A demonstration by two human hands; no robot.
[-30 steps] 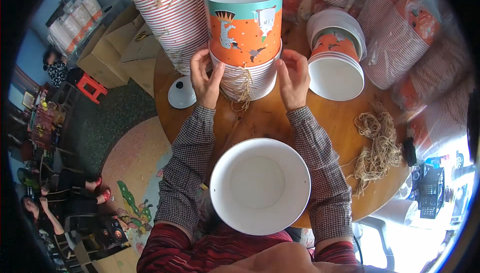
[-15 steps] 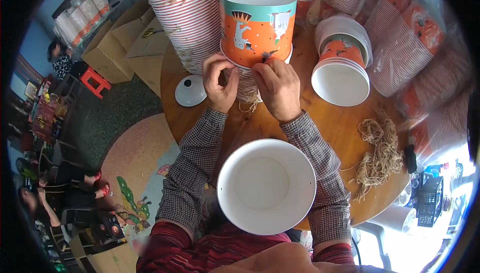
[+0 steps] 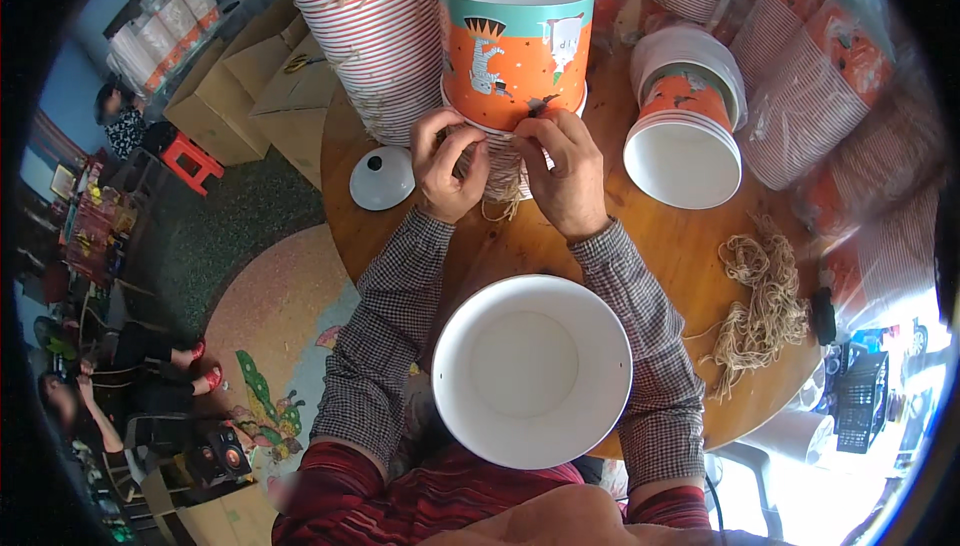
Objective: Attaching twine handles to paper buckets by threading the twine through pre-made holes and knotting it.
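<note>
Orange bucket [image 3: 515, 61], upturned atop stack [image 3: 502, 182]: likely light, stiff, dentable; best held by rim. My left hand [image 3: 450, 168], right hand [image 3: 563, 168]: fingers curled, near side; cannot tell if pinching twine [image 3: 511, 208].

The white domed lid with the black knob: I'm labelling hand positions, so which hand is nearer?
Left. The left hand is just right of the lid; the right hand is farther right, beyond the left hand.

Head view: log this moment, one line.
orange-teal cylindrical bucket: upturned; left hand, right hand: at its rim; white round bucket: interior visible
</note>
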